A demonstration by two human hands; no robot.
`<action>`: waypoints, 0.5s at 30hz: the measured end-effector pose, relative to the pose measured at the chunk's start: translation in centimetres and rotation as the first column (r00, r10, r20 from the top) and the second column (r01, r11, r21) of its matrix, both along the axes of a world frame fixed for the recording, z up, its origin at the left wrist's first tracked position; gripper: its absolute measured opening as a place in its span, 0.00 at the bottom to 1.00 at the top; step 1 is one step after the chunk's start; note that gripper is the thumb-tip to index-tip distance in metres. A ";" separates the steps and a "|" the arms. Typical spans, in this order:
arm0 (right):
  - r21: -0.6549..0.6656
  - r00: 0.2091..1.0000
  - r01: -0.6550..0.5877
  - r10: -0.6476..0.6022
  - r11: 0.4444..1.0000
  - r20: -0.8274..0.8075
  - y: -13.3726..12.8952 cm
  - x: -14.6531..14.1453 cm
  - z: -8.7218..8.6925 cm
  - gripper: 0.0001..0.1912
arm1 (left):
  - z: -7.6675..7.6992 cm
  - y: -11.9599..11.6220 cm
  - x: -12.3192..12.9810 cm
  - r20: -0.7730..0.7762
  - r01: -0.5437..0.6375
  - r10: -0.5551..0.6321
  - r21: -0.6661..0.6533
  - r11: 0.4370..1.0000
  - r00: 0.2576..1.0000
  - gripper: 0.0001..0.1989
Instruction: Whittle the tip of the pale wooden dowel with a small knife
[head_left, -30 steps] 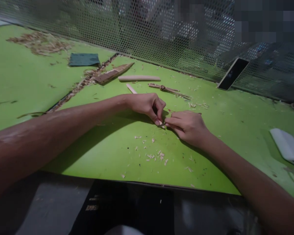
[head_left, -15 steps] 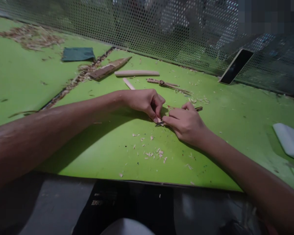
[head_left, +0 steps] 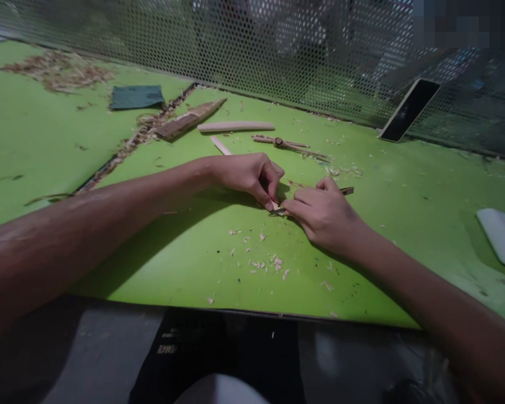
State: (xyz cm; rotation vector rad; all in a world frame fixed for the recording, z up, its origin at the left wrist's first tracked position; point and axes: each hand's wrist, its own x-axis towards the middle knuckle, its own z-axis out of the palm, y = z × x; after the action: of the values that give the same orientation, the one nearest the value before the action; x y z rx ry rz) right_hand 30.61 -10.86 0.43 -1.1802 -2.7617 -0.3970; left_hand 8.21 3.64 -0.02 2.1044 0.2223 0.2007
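My left hand (head_left: 252, 177) is closed, pinching a small pale wood piece (head_left: 275, 206) just above the green table (head_left: 160, 269). My right hand (head_left: 326, 213) is wrapped round a knife, whose short dark blade (head_left: 276, 212) points left and lies at the wood piece. The knife's handle end (head_left: 347, 191) sticks out behind my right fingers. Most of the wood piece is hidden by my fingers. Pale shavings (head_left: 275, 264) are scattered on the table below both hands.
Beyond my hands lie a pale stick (head_left: 235, 127), a brown pointed wood piece (head_left: 191, 119) and bound twigs (head_left: 279, 142). Farther left are a dark green sheet (head_left: 136, 97) and shavings. A phone (head_left: 410, 110) leans on the mesh screen (head_left: 252, 50); a white object (head_left: 503, 237) lies right.
The knife and my right hand have shifted slightly right. My left hand has stayed nearly in place. The view has moved a little.
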 end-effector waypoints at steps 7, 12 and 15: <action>-0.024 0.999 0.001 -0.002 1.000 -0.043 -0.2 0.3 0.0 0.14 | -0.2 0.2 0.0 0.009 0.007 -0.007 0.009 1.000 1.000 0.07; -0.054 0.999 0.000 -0.003 0.999 -0.055 -0.2 0.5 0.2 0.14 | -0.3 0.1 -0.1 0.011 0.004 -0.004 -0.015 1.000 1.000 0.07; -0.055 0.999 -0.011 0.009 0.998 -0.036 -0.1 0.5 0.3 0.13 | -0.2 0.0 0.0 0.023 0.000 0.000 -0.012 1.000 1.000 0.07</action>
State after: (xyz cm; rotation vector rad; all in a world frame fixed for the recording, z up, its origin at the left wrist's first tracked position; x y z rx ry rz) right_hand 31.14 -10.95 0.69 -1.1725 -2.7639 -0.2969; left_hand 8.19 3.64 -0.25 2.0890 0.2093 0.2225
